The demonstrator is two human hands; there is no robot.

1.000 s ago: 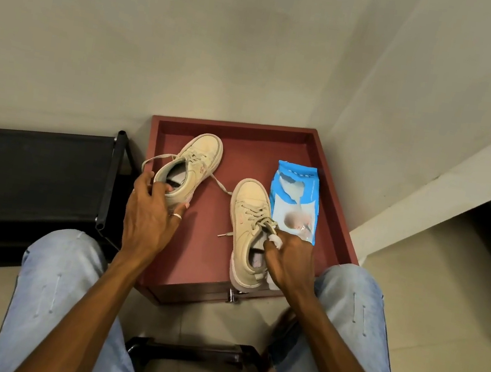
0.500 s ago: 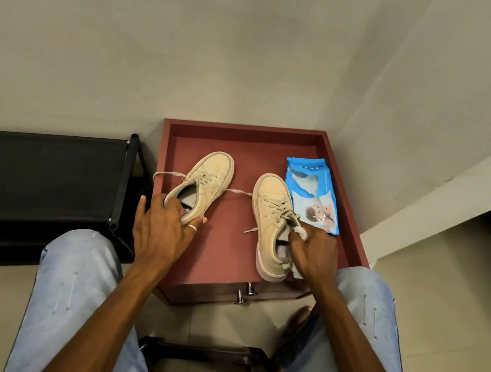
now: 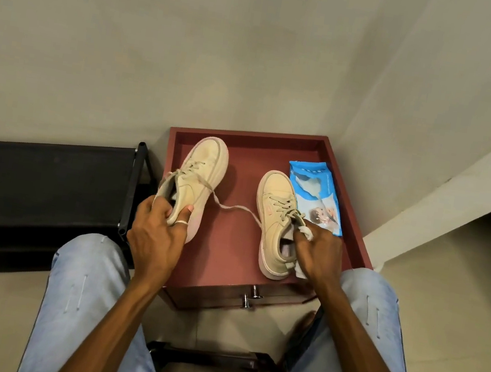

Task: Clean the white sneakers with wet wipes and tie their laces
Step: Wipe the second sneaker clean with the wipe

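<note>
Two cream sneakers sit on a red tray-topped cabinet. My left hand grips the left sneaker by its heel collar, thumb inside the opening, and holds it tilted onto its side. One loose lace trails from it across the tray to the right sneaker, which stands flat. My right hand holds a crumpled white wet wipe against that shoe's collar and tongue, fingers curled round the wipe. A blue pack of wet wipes lies just right of the right sneaker.
A black bench stands left of the cabinet, close to my left hand. The cabinet sits in a wall corner and has a drawer with metal knobs facing me. My knees in light jeans flank it. A dark stool is under me.
My left hand has tipped the left sneaker further up onto its side. My right hand stays on the right sneaker's collar with the wipe. The view has shifted slightly.
</note>
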